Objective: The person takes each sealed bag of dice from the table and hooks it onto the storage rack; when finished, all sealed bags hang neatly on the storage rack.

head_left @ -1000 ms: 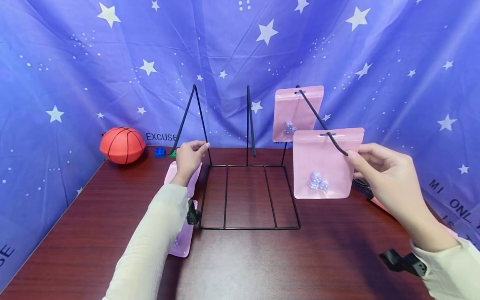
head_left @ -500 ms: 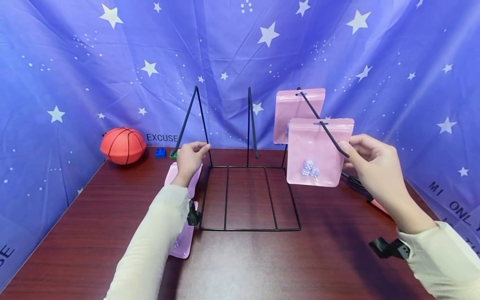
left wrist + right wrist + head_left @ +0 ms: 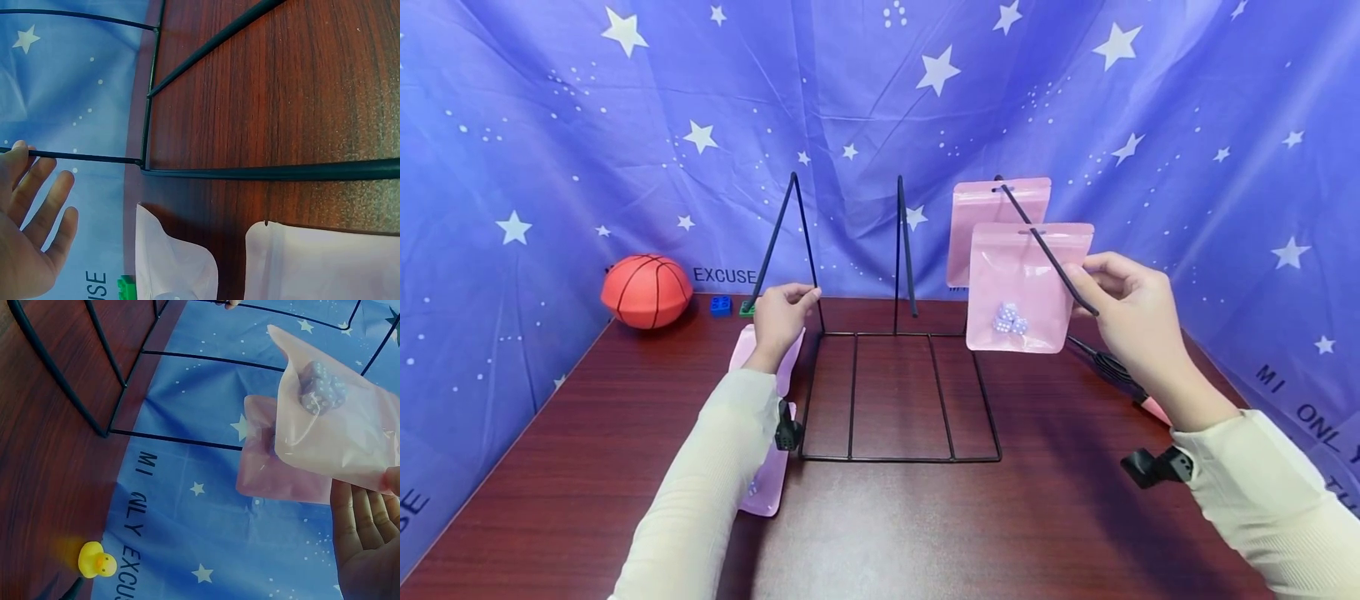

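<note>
A black wire rack (image 3: 901, 459) with three upper hooks stands on the table. My left hand (image 3: 780, 323) pinches its left upright between thumb and forefinger, the other fingers loose in the left wrist view. On the right hook hangs a pink zip pouch (image 3: 1000, 271) holding several pale purple dice (image 3: 1010, 318), the hook passing through its slot. My right hand (image 3: 1138, 308) pinches that pouch by its right edge, near the hook's tip. Farther back on the same hook hangs another pink pouch (image 3: 992, 202). Under the left forearm lie two more pouches (image 3: 178, 262), partly hidden.
A red basketball-patterned ball (image 3: 647, 292) sits at the back left, beside a blue toy brick (image 3: 721, 306) and a green brick (image 3: 747, 309). Right of the rack lies a black cord (image 3: 1111, 367). The right wrist view shows a yellow rubber duck (image 3: 97, 560). A starry blue curtain (image 3: 865, 100) closes the back.
My right hand has slid the front pouch back along the right hook, up and to the left, so it overlaps the rear pouch more. The left hand keeps its hold on the rack.
</note>
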`<state>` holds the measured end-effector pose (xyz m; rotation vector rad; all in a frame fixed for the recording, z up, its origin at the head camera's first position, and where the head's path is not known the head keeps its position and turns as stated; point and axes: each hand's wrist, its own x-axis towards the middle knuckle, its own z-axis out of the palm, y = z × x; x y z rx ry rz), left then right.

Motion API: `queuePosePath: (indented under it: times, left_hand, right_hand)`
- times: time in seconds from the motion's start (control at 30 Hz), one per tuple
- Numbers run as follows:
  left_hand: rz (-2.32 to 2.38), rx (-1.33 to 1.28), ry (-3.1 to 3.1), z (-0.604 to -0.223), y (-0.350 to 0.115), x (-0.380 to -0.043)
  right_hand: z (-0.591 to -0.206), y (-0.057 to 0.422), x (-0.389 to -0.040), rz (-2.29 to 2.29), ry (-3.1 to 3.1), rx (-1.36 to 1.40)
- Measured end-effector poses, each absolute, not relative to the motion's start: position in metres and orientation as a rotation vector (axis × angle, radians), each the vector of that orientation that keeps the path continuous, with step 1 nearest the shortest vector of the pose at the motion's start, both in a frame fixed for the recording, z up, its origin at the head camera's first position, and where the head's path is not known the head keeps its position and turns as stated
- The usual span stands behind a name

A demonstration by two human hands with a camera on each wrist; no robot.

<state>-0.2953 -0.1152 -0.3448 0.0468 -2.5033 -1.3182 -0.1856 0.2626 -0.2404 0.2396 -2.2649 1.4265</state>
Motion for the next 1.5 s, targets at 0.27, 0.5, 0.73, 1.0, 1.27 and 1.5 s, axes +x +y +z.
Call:
queuePosePath:
  times: [0.27,0.5,0.73,1.0,1.27,1.5]
  left_hand:
    - [-1.32,0.048,-2.501,-0.344,-0.115,-0.296]
    - [-1.324,0.041,-2.515,-0.344,-0.116,-0.296]
    - [-1.328,0.038,-2.517,-0.345,-0.116,-0.295]
    - [-1.339,0.042,-2.507,-0.345,-0.116,-0.296]
    - [-1.35,0.043,-2.517,-0.345,-0.117,-0.296]
    - [-1.343,0.046,-2.512,-0.345,-0.117,-0.296]
  right_hand:
    - [-0.245,0.259,-0.201,1.558,-2.177,0.289]
    - [-0.247,0.254,-0.213,1.57,-2.16,0.301]
    - [-0.245,0.253,-0.227,1.567,-2.166,0.305]
    - [-0.242,0.252,-0.241,1.487,-2.194,0.296]
    - [-0.242,0.251,-0.251,1.485,-2.151,0.266]
    - [-0.241,0.244,-0.258,1.42,-2.151,0.188]
